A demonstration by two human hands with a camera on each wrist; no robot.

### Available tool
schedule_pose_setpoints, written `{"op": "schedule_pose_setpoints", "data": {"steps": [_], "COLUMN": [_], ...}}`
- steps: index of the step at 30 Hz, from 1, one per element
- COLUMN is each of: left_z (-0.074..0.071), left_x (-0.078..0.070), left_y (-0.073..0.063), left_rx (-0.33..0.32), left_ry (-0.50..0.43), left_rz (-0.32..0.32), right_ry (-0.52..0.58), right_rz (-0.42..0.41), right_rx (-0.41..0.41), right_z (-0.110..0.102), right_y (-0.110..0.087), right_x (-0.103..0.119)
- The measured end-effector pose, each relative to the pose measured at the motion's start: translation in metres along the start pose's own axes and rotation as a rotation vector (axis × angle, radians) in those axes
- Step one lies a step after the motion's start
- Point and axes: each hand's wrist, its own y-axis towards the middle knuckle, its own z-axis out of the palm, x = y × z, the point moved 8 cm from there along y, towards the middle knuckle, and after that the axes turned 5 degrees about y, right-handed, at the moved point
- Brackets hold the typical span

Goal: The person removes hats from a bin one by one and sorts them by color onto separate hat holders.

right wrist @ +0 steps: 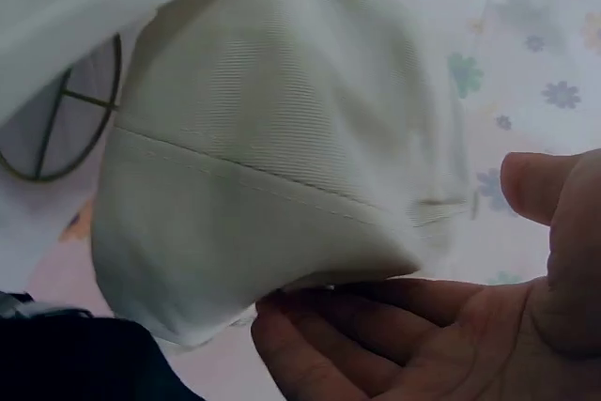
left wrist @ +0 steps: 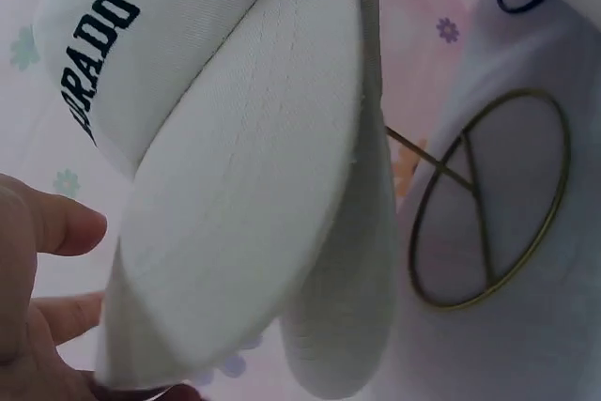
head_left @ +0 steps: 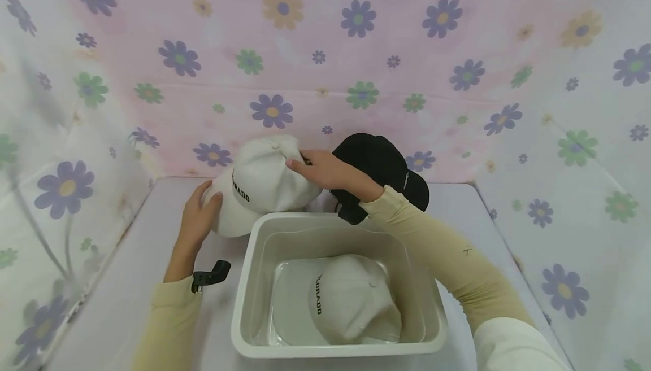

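Observation:
A white baseball cap (head_left: pixel 274 179) with dark lettering sits behind the bin, its brim toward the left. My left hand (head_left: pixel 198 213) is at the brim; in the left wrist view its fingers (left wrist: pixel 66 316) reach behind the brim edge while the thumb stands apart. On the cap's other side is my right hand (head_left: pixel 330 170). Its extended fingers (right wrist: pixel 310 345) touch the cap's rear edge from below in the right wrist view, with the thumb away from the cloth. A second pale cap (head_left: pixel 356 303) with similar lettering lies inside the beige bin (head_left: pixel 335 351).
A black cap (head_left: pixel 371 156) stands behind the bin, partly hidden by my right forearm. Wire ring stands (left wrist: pixel 488 298) show in the left wrist view, beside a pale rounded shape (left wrist: pixel 347 345) behind the brim. Flower-patterned cloth walls (head_left: pixel 315 49) surround the white table (head_left: pixel 127 280).

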Motion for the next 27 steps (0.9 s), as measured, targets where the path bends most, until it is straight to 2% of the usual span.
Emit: {"op": "schedule_pose_setpoints", "data": {"steps": [3, 6, 9, 10, 12, 14, 17, 21, 24, 27], "left_z": [0.003, 0.008, 0.017, 0.02, 0.026, 0.03, 0.035, 0.036, 0.031, 0.024], "left_x": [0.013, 0.022, 0.026, 0.026, 0.025, 0.026, 0.028, 0.033, 0.035, 0.038], "left_y": [-0.005, -0.005, -0.003, -0.002, -0.002, -0.002, -0.002, 0.001, 0.004, 0.008], "left_rx": [-0.012, -0.011, 0.05, 0.074, 0.132, 0.155, 0.143, 0.06, -0.004, -0.055], "left_ry": [-0.183, -0.469, -0.807, -0.881, -0.973, -0.993, -0.944, -0.851, -0.766, -0.727], "left_rz": [-0.103, -0.2, -0.257, -0.263, -0.261, -0.249, -0.23, -0.256, -0.29, -0.318], "right_ry": [0.032, 0.051, 0.064, 0.076, 0.1, 0.15, 0.263, 0.397, 0.469, 0.569], "right_rz": [-0.013, 0.015, 0.066, 0.087, 0.129, 0.162, 0.189, 0.204, 0.239, 0.283], "right_rx": [-0.016, -0.029, 0.004, 0.023, 0.058, 0.08, 0.085, 0.067, 0.041, 0.013], "right_z": [0.003, 0.003, 0.005, 0.006, 0.008, 0.009, 0.006, -0.001, -0.006, -0.008], "right_y": [0.005, 0.01, 0.017, 0.018, 0.022, 0.024, 0.026, 0.029, 0.031, 0.035], "right_x": [-0.004, -0.011, -0.021, -0.024, -0.031, -0.036, -0.038, -0.041, -0.044, -0.047]}}
